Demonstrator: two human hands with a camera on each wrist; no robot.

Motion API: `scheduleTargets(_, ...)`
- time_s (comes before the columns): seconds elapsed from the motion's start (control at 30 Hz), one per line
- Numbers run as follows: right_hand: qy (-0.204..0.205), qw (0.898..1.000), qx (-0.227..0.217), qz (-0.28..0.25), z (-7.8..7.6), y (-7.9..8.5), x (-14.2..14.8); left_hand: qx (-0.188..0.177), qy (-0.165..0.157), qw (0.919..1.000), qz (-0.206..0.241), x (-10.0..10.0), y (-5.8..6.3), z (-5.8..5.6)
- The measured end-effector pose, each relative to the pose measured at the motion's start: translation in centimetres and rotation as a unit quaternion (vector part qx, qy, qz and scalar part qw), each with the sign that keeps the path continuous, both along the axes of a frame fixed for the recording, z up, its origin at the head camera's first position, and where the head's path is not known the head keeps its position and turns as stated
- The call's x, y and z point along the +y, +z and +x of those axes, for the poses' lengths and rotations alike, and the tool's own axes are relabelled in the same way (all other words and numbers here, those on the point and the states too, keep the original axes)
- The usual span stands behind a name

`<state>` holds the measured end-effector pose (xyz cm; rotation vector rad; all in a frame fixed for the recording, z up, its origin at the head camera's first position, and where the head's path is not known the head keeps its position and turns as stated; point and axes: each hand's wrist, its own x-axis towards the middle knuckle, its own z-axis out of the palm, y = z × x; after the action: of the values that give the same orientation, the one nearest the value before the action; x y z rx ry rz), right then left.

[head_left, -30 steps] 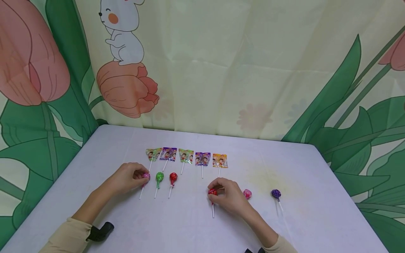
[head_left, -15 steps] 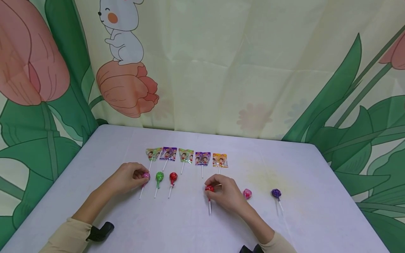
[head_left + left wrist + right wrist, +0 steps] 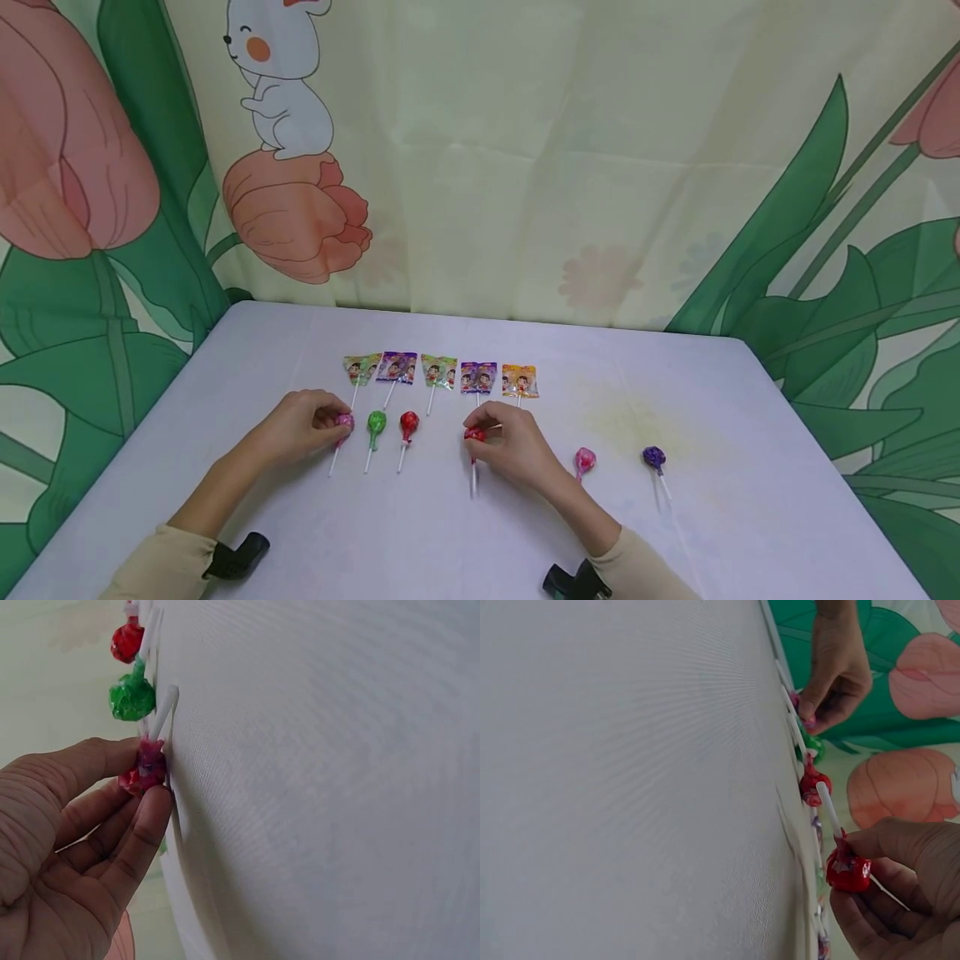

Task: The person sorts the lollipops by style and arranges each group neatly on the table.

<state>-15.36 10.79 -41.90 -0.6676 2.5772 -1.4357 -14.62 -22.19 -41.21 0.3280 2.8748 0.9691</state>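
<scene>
My left hand [image 3: 303,427] pinches the head of a pink lollipop [image 3: 152,761] at the left end of the front row, its white stick pointing toward me. Beside it lie a green lollipop [image 3: 377,422] and a red lollipop [image 3: 409,423], both in twisted wrappers. My right hand [image 3: 517,446] holds a second red lollipop [image 3: 847,871] by its wrapped head, between thumb and fingers. That lollipop is to the right of the front row, stick toward me; in the right wrist view it appears raised off the tabletop.
Behind the front row lie several flat-bagged lollipops, among them an orange one [image 3: 519,381] and a purple one [image 3: 478,377]. Farther right rest a loose pink lollipop [image 3: 585,459] and a dark purple lollipop [image 3: 654,457]. A printed curtain [image 3: 480,167] hangs behind the white table [image 3: 420,542].
My right hand has carried its red lollipop leftward and slightly away from me, toward the front row. My left hand keeps its hold on the pink lollipop. The view has shifted slightly.
</scene>
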Motion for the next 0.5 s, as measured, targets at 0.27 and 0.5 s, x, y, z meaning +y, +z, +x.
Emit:
scheduleTargets(0.27, 0.009, 1.000, 0.015, -0.003, -0.8, -0.1, -1.5, 0.000, -0.003, 1.0000, 0.001, 0.0, 0.0, 0.1)
scheduleTargets(0.5, 0.015, 1.000, 0.012, -0.008, -1.2, 0.0, -2.8, -0.007, -0.005, 1.0000, 0.003, 0.0, 0.1, 0.1)
